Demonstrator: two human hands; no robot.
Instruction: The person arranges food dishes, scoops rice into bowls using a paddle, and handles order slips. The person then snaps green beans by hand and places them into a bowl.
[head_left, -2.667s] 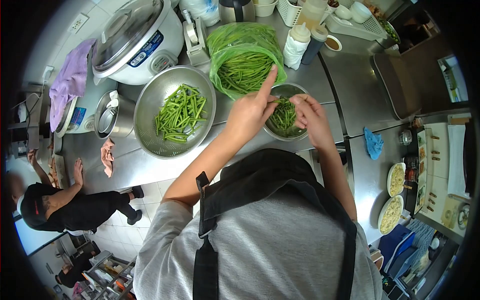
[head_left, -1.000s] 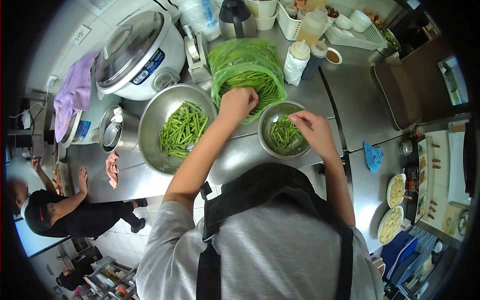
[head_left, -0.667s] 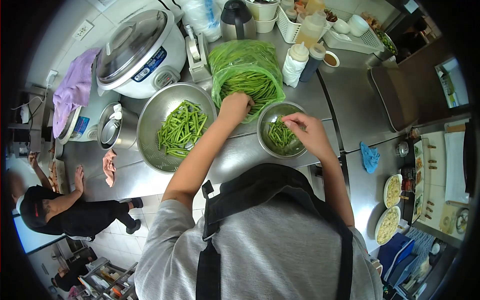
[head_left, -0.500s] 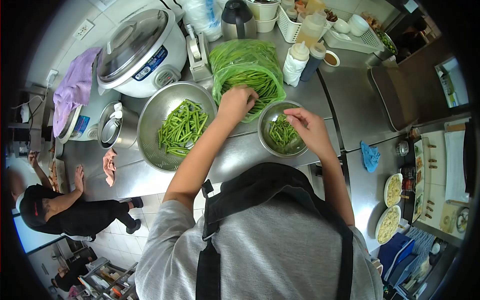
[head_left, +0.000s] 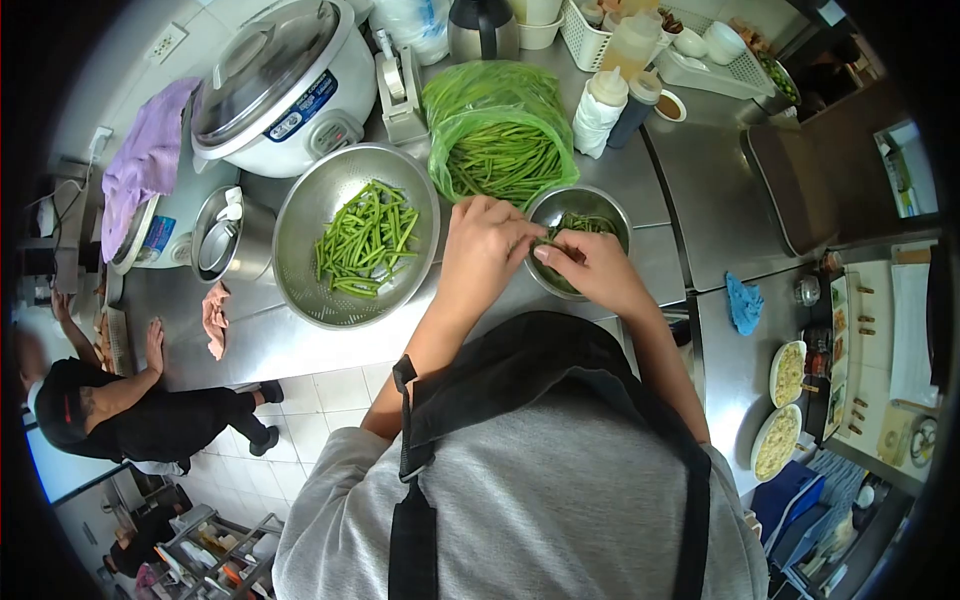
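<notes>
My left hand (head_left: 490,250) and my right hand (head_left: 597,268) meet at the left side of a small steel bowl (head_left: 619,212). Both are closed in a pinch on a green bean (head_left: 543,240), mostly hidden by the fingers. Short green pieces (head_left: 588,223) lie inside the bowl, partly covered by my right hand. Just beyond my hands, an open green plastic bag (head_left: 490,88) holds many long green beans (head_left: 508,160). A large perforated steel colander (head_left: 298,225) stands to the left, with cut green beans (head_left: 365,240) in its bottom.
A rice cooker (head_left: 300,95) and a tape dispenser (head_left: 400,98) stand behind the colander. Squeeze bottles (head_left: 600,115) are right of the bag. A pink cloth (head_left: 215,320) lies at the counter's left. Another person (head_left: 130,410) stands at the far left.
My left hand has come out of the bag and moved toward the small bowl, now pinching a green bean. My right hand has shifted left to meet it.
</notes>
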